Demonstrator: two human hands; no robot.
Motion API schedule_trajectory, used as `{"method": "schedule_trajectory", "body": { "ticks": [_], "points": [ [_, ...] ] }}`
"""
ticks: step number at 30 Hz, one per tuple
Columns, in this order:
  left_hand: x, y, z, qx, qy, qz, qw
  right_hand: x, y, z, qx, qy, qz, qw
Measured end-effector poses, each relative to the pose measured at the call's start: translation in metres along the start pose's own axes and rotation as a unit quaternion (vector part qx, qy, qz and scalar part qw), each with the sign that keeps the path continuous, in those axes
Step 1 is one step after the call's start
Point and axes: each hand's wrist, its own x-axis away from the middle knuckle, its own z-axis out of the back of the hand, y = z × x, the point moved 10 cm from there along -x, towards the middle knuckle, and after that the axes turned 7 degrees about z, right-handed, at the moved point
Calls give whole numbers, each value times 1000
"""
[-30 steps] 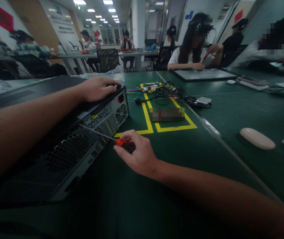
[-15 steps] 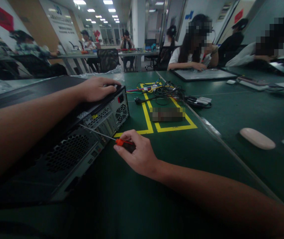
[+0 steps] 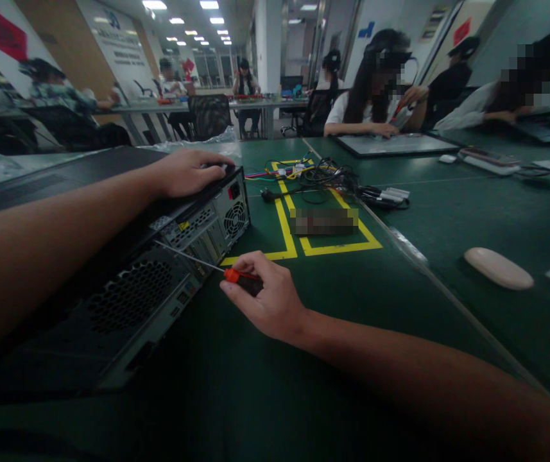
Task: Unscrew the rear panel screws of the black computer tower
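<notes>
A black desktop computer case (image 3: 207, 221) lies on its side at the left, its back panel with fan grille and slots facing me. My left hand (image 3: 190, 172) rests on its top near the far corner, fingers stretched out and holding nothing. A screwdriver (image 3: 242, 280) with an orange and dark handle is gripped in my right hand (image 3: 275, 295), in front of the back panel. Its long thin shaft points left, and the tip reaches the upper edge of the panel. Whether a screw sits under the tip I cannot tell.
Tangled black and coloured cables (image 3: 332, 174) lie beyond the case, beside yellow tape (image 3: 342, 247) and a blurred dark object (image 3: 325, 221). A pale oval object (image 3: 498, 267) sits at the right. Across the green table (image 3: 448, 218), a person works over a flat panel (image 3: 395, 145).
My hands, the screwdriver and the case show no visible movement. Across the table, the person's raised hand with a tool has shifted, and the person at far right has tilted a panel.
</notes>
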Motion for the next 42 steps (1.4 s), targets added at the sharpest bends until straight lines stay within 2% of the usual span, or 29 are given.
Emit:
{"method": "schedule_trajectory", "body": {
  "ticks": [17, 24, 38, 42],
  "points": [
    [-4, -5, -1, 2, -7, 4, 1000, -1, -5, 3, 14, 2, 13, 1000],
    [-3, -3, -1, 6, -12, 2, 1000, 1, -2, 2, -13, 7, 6, 1000],
    [-9, -13, 2, 21, 17, -7, 1000, 0, -2, -1, -12, -2, 5, 1000],
    [-11, -16, 1, 23, 21, -14, 999, -1, -5, 3, -25, 16, 19, 999]
  ]
}}
